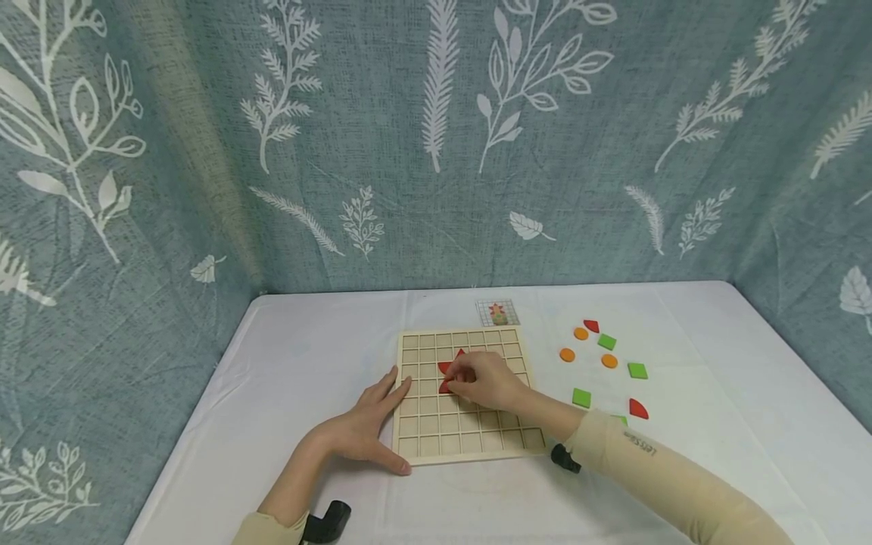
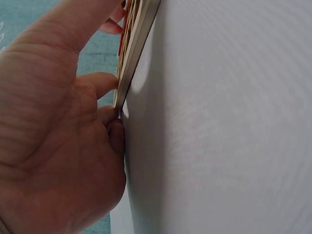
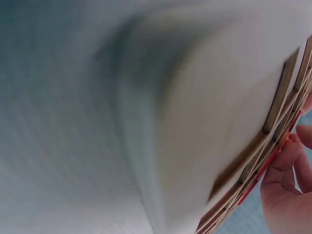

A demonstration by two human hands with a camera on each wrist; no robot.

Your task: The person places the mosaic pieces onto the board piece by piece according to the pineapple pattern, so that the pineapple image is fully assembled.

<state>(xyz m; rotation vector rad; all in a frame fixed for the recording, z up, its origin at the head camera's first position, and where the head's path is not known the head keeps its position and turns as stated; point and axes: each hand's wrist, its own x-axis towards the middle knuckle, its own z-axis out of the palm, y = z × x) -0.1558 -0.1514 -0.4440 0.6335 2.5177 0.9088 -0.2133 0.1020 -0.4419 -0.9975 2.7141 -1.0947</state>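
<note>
A pale wooden grid board (image 1: 429, 448) lies on the white table. My left hand (image 1: 361, 431) is at its left side, fingers spread along the edge and thumb at the near corner. Over the middle of the board, my right hand (image 1: 490, 381) pinches a small piece; a bit of orange (image 3: 287, 138) shows between finger and thumb in the right wrist view, the rest hidden. Around these fingertips sit red quarter-round pieces on the grid: one upper (image 1: 461, 352), one left (image 1: 444, 368), one lower (image 1: 444, 387).
Loose pieces lie right of the board: orange discs (image 1: 568, 355), green squares (image 1: 637, 371) and red quarter-rounds (image 1: 638, 409). One green piece (image 1: 620, 419) is partly covered by the right forearm. Behind the board lies a small picture card (image 1: 498, 312). A leaf-patterned curtain (image 1: 436, 227) hangs beyond the table.
</note>
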